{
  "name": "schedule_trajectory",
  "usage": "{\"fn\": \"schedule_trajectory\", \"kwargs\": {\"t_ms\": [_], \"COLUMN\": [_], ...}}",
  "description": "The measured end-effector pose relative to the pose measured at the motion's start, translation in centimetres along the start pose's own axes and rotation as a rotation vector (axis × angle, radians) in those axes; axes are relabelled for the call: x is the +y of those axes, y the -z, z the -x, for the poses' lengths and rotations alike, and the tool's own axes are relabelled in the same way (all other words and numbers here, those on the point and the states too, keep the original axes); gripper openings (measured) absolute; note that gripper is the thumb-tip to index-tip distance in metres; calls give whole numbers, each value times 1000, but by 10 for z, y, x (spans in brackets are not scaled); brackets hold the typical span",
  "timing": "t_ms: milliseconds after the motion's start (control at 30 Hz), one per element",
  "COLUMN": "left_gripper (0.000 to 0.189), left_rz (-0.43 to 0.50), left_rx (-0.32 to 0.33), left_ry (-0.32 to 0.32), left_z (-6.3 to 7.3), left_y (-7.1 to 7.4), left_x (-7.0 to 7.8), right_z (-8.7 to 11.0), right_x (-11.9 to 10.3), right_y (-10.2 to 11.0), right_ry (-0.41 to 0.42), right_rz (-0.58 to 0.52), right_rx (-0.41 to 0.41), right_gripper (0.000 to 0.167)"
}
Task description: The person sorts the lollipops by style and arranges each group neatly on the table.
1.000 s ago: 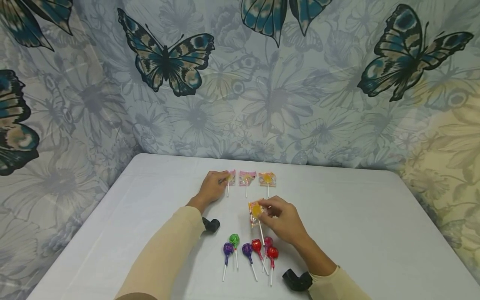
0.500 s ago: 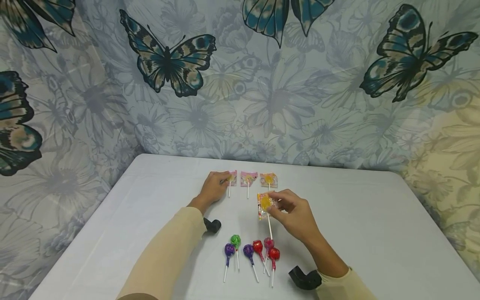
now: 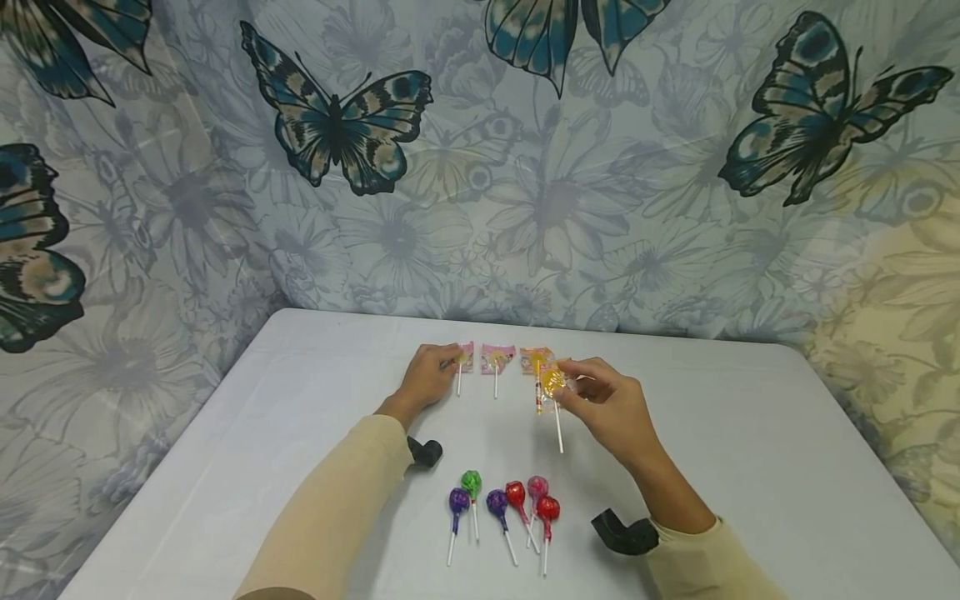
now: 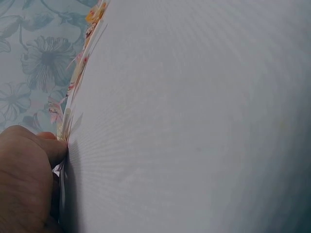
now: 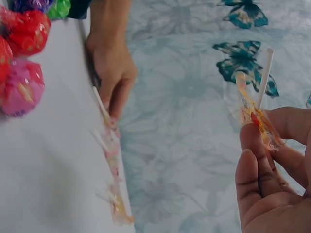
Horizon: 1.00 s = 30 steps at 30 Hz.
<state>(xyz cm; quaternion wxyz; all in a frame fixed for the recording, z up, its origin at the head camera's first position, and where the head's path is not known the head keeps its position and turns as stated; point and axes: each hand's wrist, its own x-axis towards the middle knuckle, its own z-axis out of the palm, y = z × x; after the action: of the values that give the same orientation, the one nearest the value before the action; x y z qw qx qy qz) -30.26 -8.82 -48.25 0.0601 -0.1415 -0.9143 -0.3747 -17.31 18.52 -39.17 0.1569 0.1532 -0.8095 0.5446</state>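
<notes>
My right hand (image 3: 611, 408) pinches a yellow flat lollipop (image 3: 552, 381) in a clear printed wrapper, raised over the table with its white stick pointing down toward me. In the head view it overlaps an orange-wrapped lollipop (image 3: 529, 358), the rightmost of a row near the table's back edge. The right wrist view shows thumb and fingers on the held wrapper (image 5: 262, 124). At the row's left end, my left hand (image 3: 427, 375) holds the wrapper edge of a pink-wrapped lollipop (image 3: 466, 358) between thumb and fingers, its stick on the table. Between them lies another pink-wrapped lollipop (image 3: 497, 359).
Nearer me on the white table (image 3: 300, 383) lie several round lollipops: a green one (image 3: 471, 482), purple ones such as this purple lollipop (image 3: 459, 500), a pink one (image 3: 537, 486) and red ones like this red lollipop (image 3: 548, 507). A butterfly-print wall covering (image 3: 555, 208) rises behind the back edge.
My right hand has carried the yellow lollipop away from the round ones, back and to the right, up to the row's right end. The left hand has stayed at the leftmost pink-wrapped lollipop.
</notes>
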Motion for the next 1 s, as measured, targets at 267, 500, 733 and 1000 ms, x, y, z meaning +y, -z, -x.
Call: {"fn": "schedule_trajectory", "kwargs": {"t_ms": [267, 500, 733, 1000], "left_gripper": [36, 35, 35, 33], "left_rz": [-6, 1, 9, 5], "left_rx": [-11, -6, -14, -20], "left_ry": [18, 21, 30, 11], "left_z": [-2, -2, -2, -2], "left_y": [-1, -1, -1, 0], "left_x": [-1, 0, 0, 0], "right_z": [-14, -23, -33, -45], "right_x": [3, 9, 22, 40], "right_y": [14, 23, 32, 39], "right_ry": [-55, -88, -116, -170], "right_rz": [-79, -94, -60, -88], "right_rx": [31, 40, 37, 31], "right_gripper": [33, 34, 34, 37]}}
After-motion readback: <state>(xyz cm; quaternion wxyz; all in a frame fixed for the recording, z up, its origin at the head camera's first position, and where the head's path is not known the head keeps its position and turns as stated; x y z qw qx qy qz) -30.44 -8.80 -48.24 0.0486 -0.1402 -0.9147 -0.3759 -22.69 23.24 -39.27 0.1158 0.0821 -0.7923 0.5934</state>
